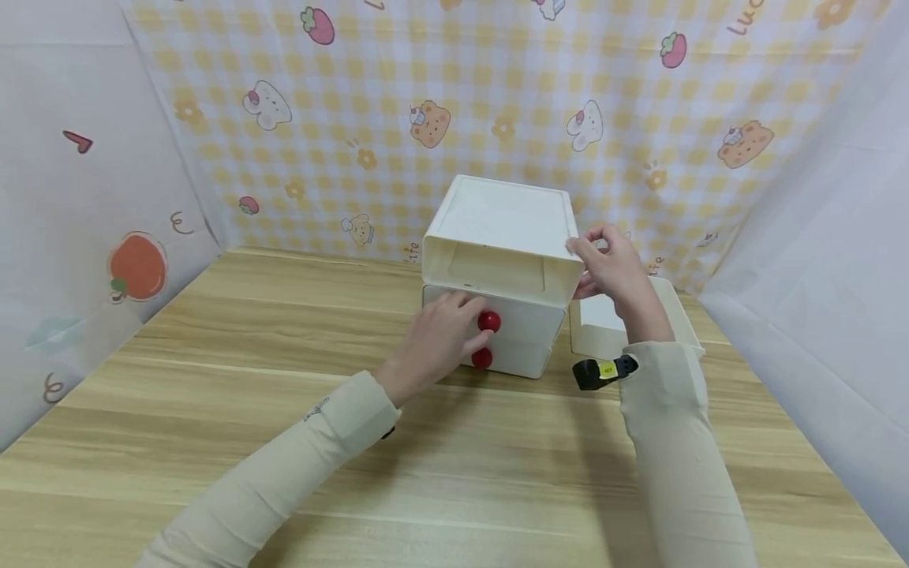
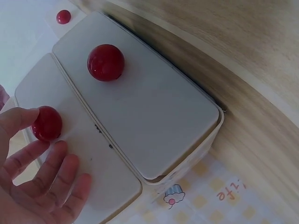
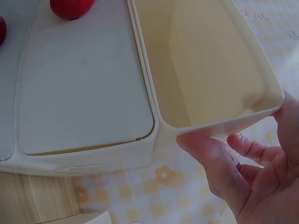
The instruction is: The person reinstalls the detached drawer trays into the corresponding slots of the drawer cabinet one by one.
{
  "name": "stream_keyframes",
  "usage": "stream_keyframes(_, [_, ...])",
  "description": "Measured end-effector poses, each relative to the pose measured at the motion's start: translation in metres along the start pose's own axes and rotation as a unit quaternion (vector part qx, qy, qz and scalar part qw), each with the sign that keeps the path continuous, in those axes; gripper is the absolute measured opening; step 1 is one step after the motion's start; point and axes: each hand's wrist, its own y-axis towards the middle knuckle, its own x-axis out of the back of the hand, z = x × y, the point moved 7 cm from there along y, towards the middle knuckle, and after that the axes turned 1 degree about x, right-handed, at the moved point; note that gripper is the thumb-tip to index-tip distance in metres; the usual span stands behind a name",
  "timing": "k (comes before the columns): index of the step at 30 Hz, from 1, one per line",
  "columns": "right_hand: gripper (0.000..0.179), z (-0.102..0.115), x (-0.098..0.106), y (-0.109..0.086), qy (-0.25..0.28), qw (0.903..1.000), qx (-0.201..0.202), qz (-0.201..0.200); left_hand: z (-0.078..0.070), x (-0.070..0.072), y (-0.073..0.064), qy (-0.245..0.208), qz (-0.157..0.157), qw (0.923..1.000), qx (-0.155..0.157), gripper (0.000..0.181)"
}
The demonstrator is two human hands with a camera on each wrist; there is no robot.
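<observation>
I have the left grip (image 1: 442,338) pinching the upper red knob (image 1: 489,321), fingers parted just around it; my right grip (image 1: 612,264), partly spread, holds the side of the open-fronted box (image 1: 511,208) atop two drawers (image 1: 527,335) on the surface (image 1: 454,505).

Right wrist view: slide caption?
Right hand touching an open white drawer compartment, beside a closed drawer with a red knob.

bright, even light across the head view now, a pale sheen on the bench (image 1: 461,505) nearer the camera than both hands, and soft shadows there below the left hand (image 1: 436,339) and the right hand (image 1: 612,264). over to the wrist views: dimmer, greyer, fine detail soft. beside the left hand, a red knob (image 2: 48,123) glints; at the right hand, the open box (image 3: 215,60) is shaded inside.
</observation>
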Motion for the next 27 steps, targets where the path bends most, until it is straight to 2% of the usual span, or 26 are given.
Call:
stream_keyframes(6, [0.025, 0.002, 0.0, 0.001, -0.003, 1.0, 0.004, -0.002, 0.001, 0.004, 0.003, 0.011, -0.001, 0.9999, 0.002, 0.028])
stream_keyframes(9, [0.024, 0.001, 0.001, 0.001, -0.001, 1.0, 0.001, 0.004, 0.002, 0.013, 0.006, 0.005, -0.018, 0.9998, 0.01, 0.027])
stream_keyframes(14, [0.022, -0.001, 0.001, 0.001, 0.001, 0.9999, -0.002, 0.013, 0.002, 0.042, 0.013, -0.047, -0.089, 0.9948, -0.005, 0.021])
stream_keyframes(17, [0.022, -0.001, 0.001, 0.001, 0.002, 0.9999, -0.004, 0.009, 0.003, 0.067, 0.019, -0.083, -0.144, 0.9859, -0.021, 0.016])
stream_keyframes(19, [0.022, 0.0, 0.001, 0.001, 0.001, 1.0, -0.005, 0.007, 0.007, 0.082, 0.025, -0.096, -0.171, 0.9805, -0.016, 0.014])
stream_keyframes(22, [0.022, 0.0, 0.001, 0.002, 0.001, 1.0, -0.005, 0.008, 0.023, 0.098, 0.037, -0.108, -0.173, 0.9782, 0.04, 0.016])
stream_keyframes(25, [0.022, -0.001, 0.0, 0.002, 0.001, 0.9999, -0.005, 0.011, 0.045, 0.1, 0.05, -0.134, -0.123, 0.9745, 0.131, 0.025])
stream_keyframes(27, [0.021, 0.0, 0.0, 0.001, 0.003, 0.9999, -0.005, 0.011, 0.061, 0.095, 0.056, -0.162, -0.072, 0.9649, 0.194, 0.032])
